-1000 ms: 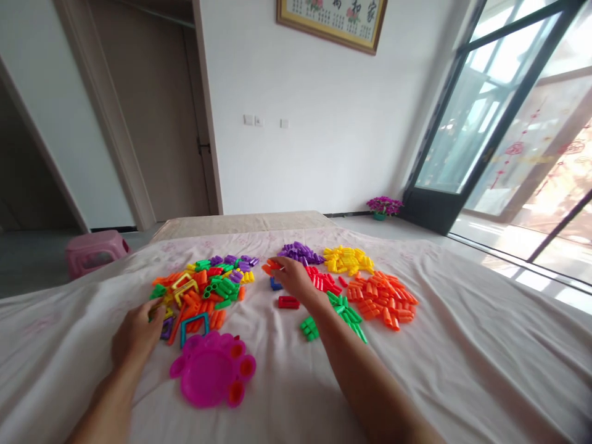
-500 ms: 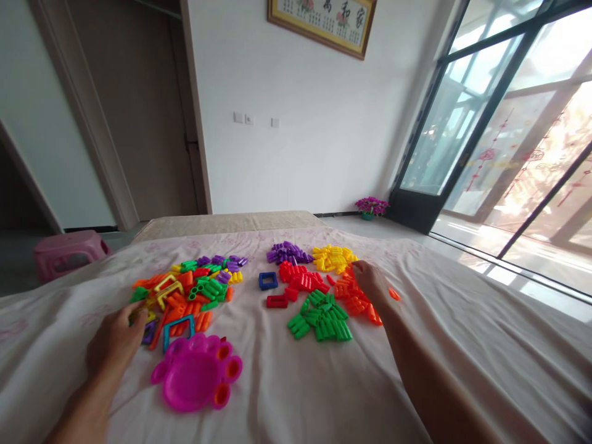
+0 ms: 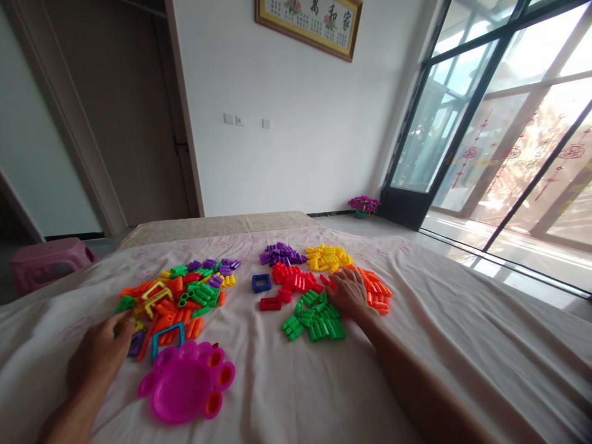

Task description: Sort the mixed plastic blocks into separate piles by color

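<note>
My left hand rests at the left edge of a mixed pile, its fingers curled by a yellow piece and a purple square piece; what it holds is hidden. My right hand lies with fingers spread between the orange pieces, the red pieces and the green pieces. Behind these sit yellow pieces and purple pieces. A blue square frame and a red rectangular frame lie between the mixed pile and the sorted groups.
A pink paw-shaped tray with orange bits in some cups lies in front of the mixed pile, near a light-blue frame. A wrinkled pale cloth covers the surface. A pink stool stands at the far left.
My right hand has moved left and nearer from the far side of the orange group, and its fingers have spread. My left hand stays beside the mixed pile. The view has shifted slightly.
</note>
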{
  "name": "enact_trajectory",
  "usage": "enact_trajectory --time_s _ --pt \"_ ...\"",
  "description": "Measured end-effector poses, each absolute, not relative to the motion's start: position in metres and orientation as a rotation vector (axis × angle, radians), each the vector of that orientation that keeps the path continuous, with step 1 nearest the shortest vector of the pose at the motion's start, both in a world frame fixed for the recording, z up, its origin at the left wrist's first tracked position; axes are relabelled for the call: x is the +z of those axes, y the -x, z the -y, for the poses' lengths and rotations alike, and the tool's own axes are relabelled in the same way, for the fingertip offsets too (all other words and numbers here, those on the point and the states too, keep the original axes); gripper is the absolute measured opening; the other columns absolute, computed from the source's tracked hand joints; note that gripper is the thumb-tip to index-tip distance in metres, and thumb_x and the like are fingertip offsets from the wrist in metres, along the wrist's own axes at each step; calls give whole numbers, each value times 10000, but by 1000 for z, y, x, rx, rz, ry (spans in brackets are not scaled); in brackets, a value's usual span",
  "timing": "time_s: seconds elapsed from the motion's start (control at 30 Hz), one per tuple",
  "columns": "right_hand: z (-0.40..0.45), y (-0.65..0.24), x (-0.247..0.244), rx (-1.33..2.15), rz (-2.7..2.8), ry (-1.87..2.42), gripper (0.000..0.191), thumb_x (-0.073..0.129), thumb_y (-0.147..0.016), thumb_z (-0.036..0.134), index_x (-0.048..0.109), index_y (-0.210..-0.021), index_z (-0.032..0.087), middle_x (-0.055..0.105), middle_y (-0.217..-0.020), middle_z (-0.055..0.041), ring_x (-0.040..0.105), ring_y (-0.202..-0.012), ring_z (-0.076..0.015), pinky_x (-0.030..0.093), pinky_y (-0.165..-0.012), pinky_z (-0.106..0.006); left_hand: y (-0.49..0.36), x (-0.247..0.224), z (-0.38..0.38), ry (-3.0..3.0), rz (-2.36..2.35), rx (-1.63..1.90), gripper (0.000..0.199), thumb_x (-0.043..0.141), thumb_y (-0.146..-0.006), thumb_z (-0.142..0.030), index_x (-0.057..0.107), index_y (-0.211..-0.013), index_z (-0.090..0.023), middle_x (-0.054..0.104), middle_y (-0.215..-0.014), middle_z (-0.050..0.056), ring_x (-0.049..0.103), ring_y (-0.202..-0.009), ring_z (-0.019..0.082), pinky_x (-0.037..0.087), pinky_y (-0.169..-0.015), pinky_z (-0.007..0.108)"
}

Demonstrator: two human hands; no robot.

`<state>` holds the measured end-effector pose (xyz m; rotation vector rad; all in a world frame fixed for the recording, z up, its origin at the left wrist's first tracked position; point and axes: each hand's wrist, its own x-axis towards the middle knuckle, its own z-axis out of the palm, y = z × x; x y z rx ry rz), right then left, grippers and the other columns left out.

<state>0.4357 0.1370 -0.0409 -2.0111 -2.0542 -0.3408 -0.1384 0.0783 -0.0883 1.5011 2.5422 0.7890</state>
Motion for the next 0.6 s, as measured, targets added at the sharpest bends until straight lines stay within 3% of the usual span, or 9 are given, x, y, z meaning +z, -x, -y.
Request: enact_trajectory --time_s 0.2,0.4,0.6 --pt "-142 -459 -41 -376 2096 2042 356 479 -937 340 706 -1199 260 672 -1297 -70 410 -1363 -286 16 -1202 -494 130 -78 -75 -1457 -2585 732 599 333 -915 -529 649 -1300 -197 718 -1120 170 679 -988 339 496 -734 384" --pt "-150 -486 -38 -376 2095 2135 370 453 -944 340 718 -1185 247 687 -1270 -81 446 -1310 -281 17 -1196 -490 127 -74 -73 -1462 -2597 696 601 305 -928 -536 647 -1296 -206 716 -1129 157 678 -984 330 487 -721 372" --pt "-165 -489 -37 -387 2103 2141 471 517 -910 384 629 -1352 268 575 -1447 -56 356 -1394 -295 35 -1194 -484 125 -70 -72 -1435 -2611 652 620 291 -928 -542 634 -1321 -206 705 -1152 167 676 -994 335 489 -735 376"
